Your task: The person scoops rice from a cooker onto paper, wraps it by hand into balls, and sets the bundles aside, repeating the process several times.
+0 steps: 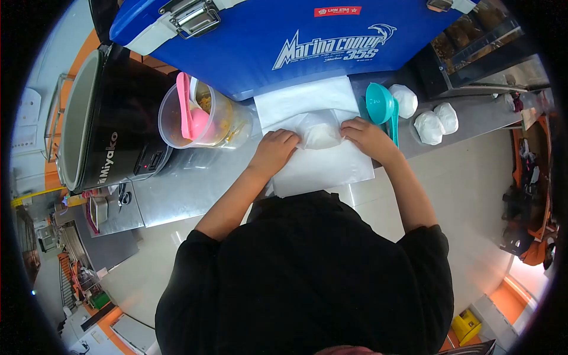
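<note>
On a stack of white wrapping paper (313, 171) sits a pale white mound (322, 137), partly behind a translucent sheet; it looks like rice, but I cannot be sure. My left hand (276, 152) pinches the paper's edge at the left of the mound. At the right, the fingers of my right hand (365, 137) are curled on the opposite edge. A turquoise scoop (380, 105) lies just beyond my right hand, near several white wrapped bundles (429, 128). Left of the paper stands a clear plastic tub (171, 118) with a pink spoon (184, 106) and yellowish food inside.
A blue cooler box (248, 65) closes off the counter's back. The open black rice cooker (118, 130) stands at the left on the steel counter (177, 189). Scissors (123, 195) lie near the left end. A glass-sided display case (485, 53) is at the far right.
</note>
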### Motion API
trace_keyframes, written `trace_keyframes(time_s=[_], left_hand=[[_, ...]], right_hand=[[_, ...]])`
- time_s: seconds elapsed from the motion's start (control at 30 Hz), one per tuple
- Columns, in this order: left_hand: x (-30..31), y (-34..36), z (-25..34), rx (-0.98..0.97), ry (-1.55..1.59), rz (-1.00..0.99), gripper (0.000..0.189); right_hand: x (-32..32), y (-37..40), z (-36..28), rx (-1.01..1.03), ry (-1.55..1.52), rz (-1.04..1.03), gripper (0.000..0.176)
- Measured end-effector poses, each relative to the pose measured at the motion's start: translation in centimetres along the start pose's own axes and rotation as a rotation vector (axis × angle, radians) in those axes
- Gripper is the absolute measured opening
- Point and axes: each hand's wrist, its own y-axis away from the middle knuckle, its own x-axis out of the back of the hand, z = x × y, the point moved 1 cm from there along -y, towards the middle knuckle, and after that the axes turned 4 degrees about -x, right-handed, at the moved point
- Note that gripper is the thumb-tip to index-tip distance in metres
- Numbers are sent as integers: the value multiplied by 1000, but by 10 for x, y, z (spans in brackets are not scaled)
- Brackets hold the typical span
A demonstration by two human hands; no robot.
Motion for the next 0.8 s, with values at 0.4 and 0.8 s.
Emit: trace_keyframes(time_s=[0.4, 0.8], left_hand=[[19, -62, 8, 586, -133, -264, 37], [-7, -8, 19, -6, -312, 116, 8]], right_hand=[[-9, -35, -12, -411, 29, 174, 24], [-33, -6, -25, -176, 334, 324, 17]])
